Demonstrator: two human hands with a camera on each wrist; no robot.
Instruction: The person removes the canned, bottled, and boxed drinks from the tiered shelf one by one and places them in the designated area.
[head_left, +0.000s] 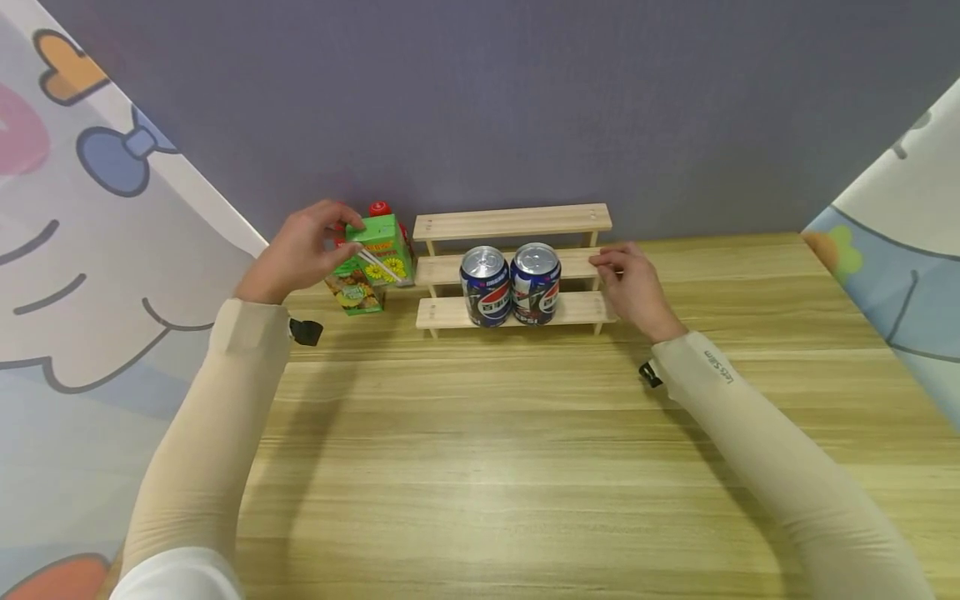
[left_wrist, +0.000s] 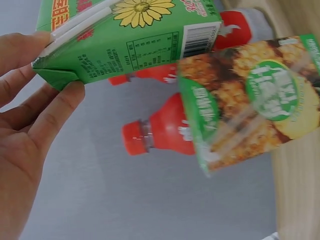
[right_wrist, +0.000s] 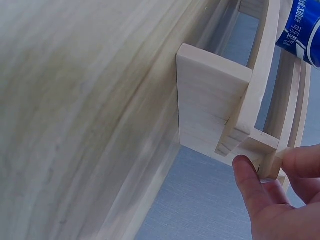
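Note:
My left hand (head_left: 300,250) grips a green drink carton (head_left: 384,237) by one end, thumb and fingers on opposite sides. Yellow flowers and a wrapped white straw (left_wrist: 82,25) show on the carton's side. It is raised in front of a carton with pineapple pictures (left_wrist: 250,100), left of a three-tier wooden rack (head_left: 510,222). At the rack's right end, my right hand (head_left: 633,287) pinches the tip of the middle shelf (right_wrist: 272,162) between thumb and fingers. Two blue cola cans, a left one (head_left: 484,287) and a right one (head_left: 536,285), stand side by side on the lowest shelf.
Red bottles (left_wrist: 170,125) with red caps stand behind the cartons at the back left. A grey wall (head_left: 495,100) rises behind the rack. Cartoon-printed panels (head_left: 97,250) flank the wood-grain table (head_left: 480,450).

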